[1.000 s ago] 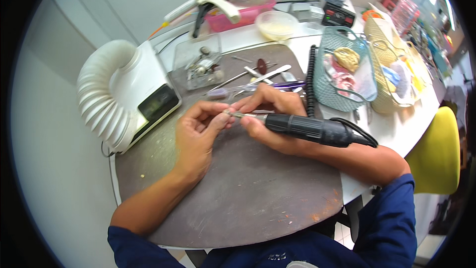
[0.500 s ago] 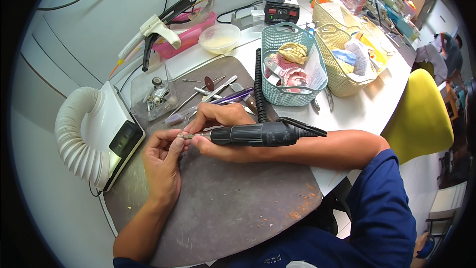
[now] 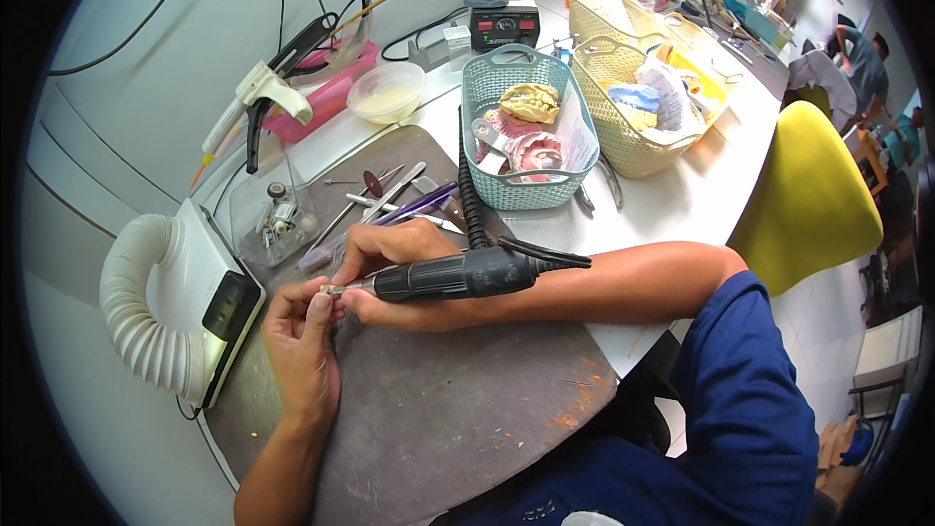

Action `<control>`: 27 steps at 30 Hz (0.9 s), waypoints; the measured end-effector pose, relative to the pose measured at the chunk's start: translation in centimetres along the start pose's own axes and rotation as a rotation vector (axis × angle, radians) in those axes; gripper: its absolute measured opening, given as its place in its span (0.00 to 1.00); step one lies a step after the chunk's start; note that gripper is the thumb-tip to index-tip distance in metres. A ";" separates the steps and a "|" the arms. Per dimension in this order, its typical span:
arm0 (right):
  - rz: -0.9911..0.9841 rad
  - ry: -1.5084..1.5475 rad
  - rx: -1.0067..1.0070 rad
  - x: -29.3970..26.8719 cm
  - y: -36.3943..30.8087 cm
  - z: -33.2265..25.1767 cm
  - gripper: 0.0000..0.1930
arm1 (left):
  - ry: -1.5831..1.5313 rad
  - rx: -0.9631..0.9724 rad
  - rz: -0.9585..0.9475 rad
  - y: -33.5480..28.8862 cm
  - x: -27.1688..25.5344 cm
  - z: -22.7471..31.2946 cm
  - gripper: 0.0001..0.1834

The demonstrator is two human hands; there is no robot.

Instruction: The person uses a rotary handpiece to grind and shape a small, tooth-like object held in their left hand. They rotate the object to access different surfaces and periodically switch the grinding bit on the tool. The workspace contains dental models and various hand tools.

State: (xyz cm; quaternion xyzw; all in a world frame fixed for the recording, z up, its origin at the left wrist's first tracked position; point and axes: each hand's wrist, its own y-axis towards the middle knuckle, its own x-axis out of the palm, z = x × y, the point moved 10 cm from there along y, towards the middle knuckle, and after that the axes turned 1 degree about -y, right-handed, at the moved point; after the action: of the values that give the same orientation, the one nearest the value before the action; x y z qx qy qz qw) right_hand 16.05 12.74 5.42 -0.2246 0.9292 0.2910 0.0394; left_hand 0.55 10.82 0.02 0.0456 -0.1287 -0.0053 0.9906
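Note:
My right hand (image 3: 390,253) is closed around a black rotary handpiece (image 3: 448,278), its metal nose aimed left at my left fingertips. A coiled black cord (image 3: 471,200) runs close behind it. My left hand (image 3: 302,336) pinches a small pale piece (image 3: 327,289) between thumb and fingers, right at the handpiece's tip. The piece is mostly covered by fingers and too tiny to tell its kind. Both hands meet above a grey-brown work mat (image 3: 438,399). Just beyond them lie a purple-handled tool (image 3: 419,203), a dark red cutting disc (image 3: 373,183) and several slim metal tools.
A white suction unit (image 3: 219,302) with a ribbed hose stands left. Behind are a clear box (image 3: 273,219) of small parts, a pink tray (image 3: 292,125), a round tub (image 3: 387,93), a control box (image 3: 504,21), a blue basket (image 3: 526,197) of dental moulds and cream baskets (image 3: 638,161). A yellow chair (image 3: 813,205) is right.
The view has shifted, so most things appear further left. My hands keep the same hold, with the handpiece tip still against the small piece and the handpiece slightly more tilted.

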 end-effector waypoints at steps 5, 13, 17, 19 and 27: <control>-0.006 0.009 -0.001 -0.1 0.0 -0.4 0.12 | -0.014 0.001 0.003 0.0 0.2 0.1 0.09; 0.006 0.040 -0.025 -0.2 -0.1 -0.3 0.11 | -0.020 -0.011 -0.007 0.1 0.4 0.0 0.10; 0.002 0.019 -0.034 -0.2 0.0 -0.4 0.11 | -0.008 -0.021 0.004 0.0 0.2 -0.1 0.11; -0.003 0.011 -0.039 -0.2 0.0 -0.4 0.11 | 0.003 -0.022 0.003 0.0 0.2 -0.1 0.11; -0.016 0.045 0.019 0.0 0.0 -0.2 0.10 | 0.030 -0.008 0.003 0.0 0.2 0.1 0.11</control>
State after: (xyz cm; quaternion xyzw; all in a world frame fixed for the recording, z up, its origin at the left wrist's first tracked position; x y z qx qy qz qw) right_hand 16.04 12.60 5.52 -0.2380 0.9307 0.2766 0.0230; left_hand 0.72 10.75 0.20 0.0414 -0.1137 -0.0037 0.9926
